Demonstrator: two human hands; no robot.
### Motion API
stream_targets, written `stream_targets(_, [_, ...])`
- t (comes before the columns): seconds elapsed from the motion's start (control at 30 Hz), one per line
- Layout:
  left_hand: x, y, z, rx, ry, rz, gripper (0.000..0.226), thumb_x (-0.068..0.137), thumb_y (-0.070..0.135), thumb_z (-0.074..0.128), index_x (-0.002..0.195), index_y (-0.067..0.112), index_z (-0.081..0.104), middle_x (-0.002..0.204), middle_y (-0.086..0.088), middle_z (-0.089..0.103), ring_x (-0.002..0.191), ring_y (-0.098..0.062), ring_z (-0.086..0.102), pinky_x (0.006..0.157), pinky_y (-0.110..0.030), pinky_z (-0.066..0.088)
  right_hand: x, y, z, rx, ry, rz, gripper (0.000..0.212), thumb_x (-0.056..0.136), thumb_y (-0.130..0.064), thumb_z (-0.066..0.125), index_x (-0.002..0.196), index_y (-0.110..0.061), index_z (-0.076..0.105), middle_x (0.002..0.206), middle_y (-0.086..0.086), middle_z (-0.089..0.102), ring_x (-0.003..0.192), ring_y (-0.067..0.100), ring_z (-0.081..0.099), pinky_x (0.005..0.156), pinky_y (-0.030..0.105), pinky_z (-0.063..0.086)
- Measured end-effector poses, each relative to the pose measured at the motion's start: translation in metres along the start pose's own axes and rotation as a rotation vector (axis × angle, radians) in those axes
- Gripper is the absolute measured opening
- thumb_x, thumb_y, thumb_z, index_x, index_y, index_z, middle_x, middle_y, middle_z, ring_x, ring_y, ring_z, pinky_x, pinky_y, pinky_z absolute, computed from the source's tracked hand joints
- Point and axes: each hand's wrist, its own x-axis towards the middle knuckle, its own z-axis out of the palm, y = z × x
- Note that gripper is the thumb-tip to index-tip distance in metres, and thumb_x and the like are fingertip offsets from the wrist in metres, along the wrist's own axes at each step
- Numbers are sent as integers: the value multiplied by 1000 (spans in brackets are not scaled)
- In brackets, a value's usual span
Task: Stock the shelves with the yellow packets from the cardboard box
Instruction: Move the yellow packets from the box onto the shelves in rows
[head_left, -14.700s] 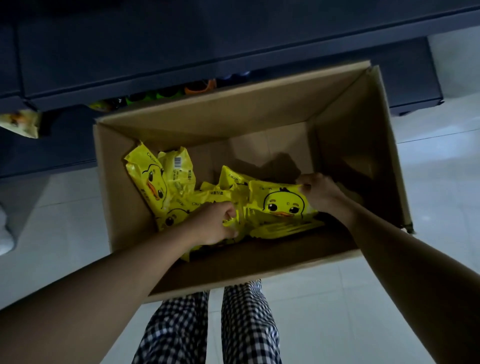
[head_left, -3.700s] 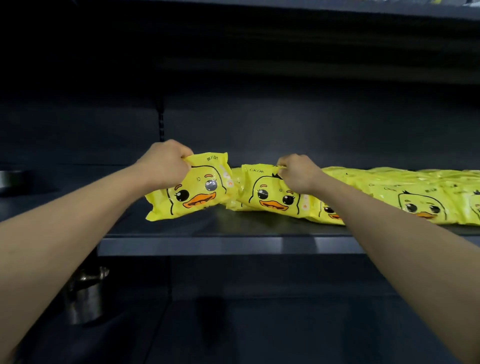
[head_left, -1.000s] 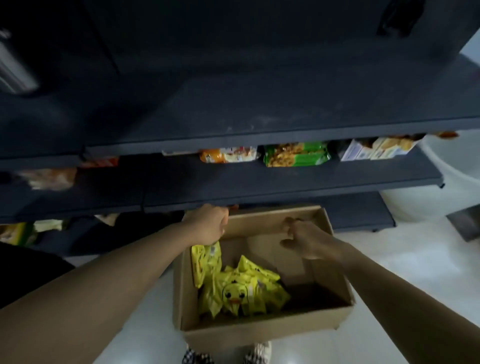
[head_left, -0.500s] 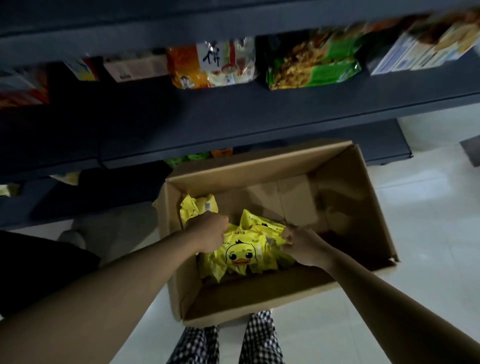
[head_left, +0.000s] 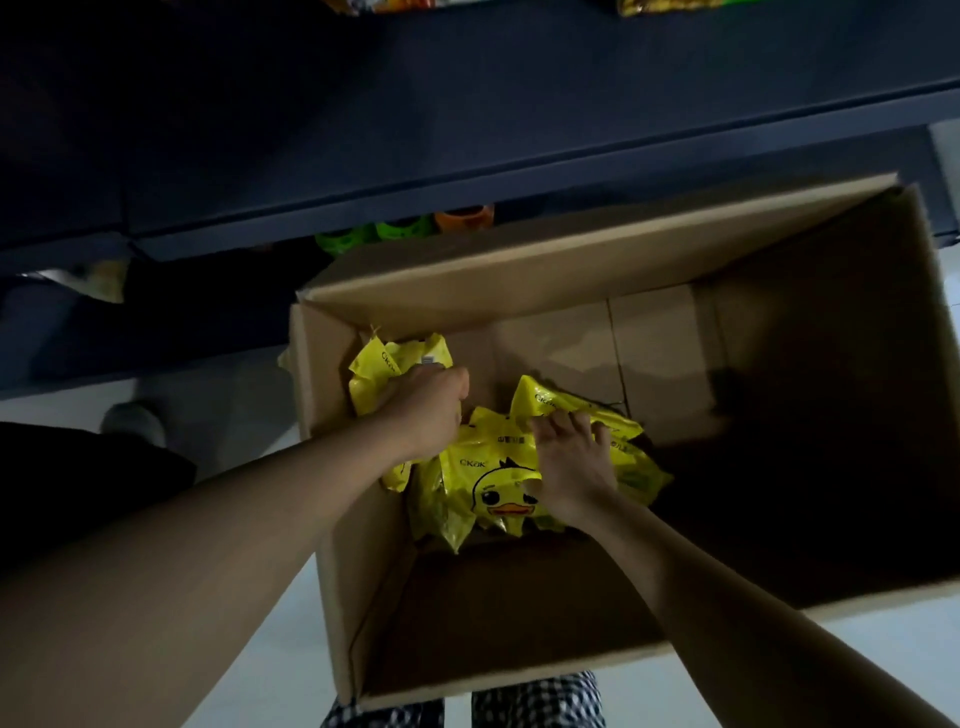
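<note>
Right now both hands are down inside the cardboard box (head_left: 571, 270), which sits open on a pale floor (head_left: 197, 410) just in front of dark shelves (head_left: 467, 130). Left hand (head_left: 423, 410) is curled round the lower part of a yellow packet (head_left: 387, 366) standing up against the box's left wall, top edge poking above the fist. Right hand (head_left: 569, 467) lies on the pile of yellow packets (head_left: 478, 467) at the box bottom, left half; fingers spread over the upper packet (head_left: 563, 402), thumb down by the duck-face packet (head_left: 501, 493). Can't tell if it's actually gripping or just resting w/ fingers bent. Right half of the box is bare cardboard, in shadow. Green & orange items (head_left: 410, 228) peek out under the low shelf edge behind the box. Checked trousers (head_left: 535, 701) show at the bottom, below the box's near wall
</note>
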Motion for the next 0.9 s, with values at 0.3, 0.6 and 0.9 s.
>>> stream_targets(0.3, [10, -3, 5, -1, 16, 34, 22, 86, 11, 62, 108, 13, 58, 117, -9, 59, 113, -26, 54, 90, -37, 48, 0, -5, 17, 154, -220, -107, 38, 85, -27, 65, 118, -15, 52, 121, 8, 57, 112, 25, 55, 88, 33, 47])
stream_targets(0.6, [7, 2, 14, 16, -4, 24, 23, 81, 5, 61, 102, 14, 59, 112, -8, 63, 107, -27, 57, 86, -38, 49, -4, 52, -39, 368, -74, 142, 50, 93, -17, 53, 141, -13, 39, 138, 15, 49, 126, 31, 47, 99, 32, 39])
stream_targets(0.9, [28, 51, 62, 24, -52, 309, 39, 77, -5, 59, 110, 14, 61, 117, -5, 59, 115, -26, 51, 94, -38, 44, -13, 136, -67, 480, 36, 370, 43, 96, -12, 45, 139, -9, 42, 132, 21, 53, 118, 34, 52, 89, 32, 42])
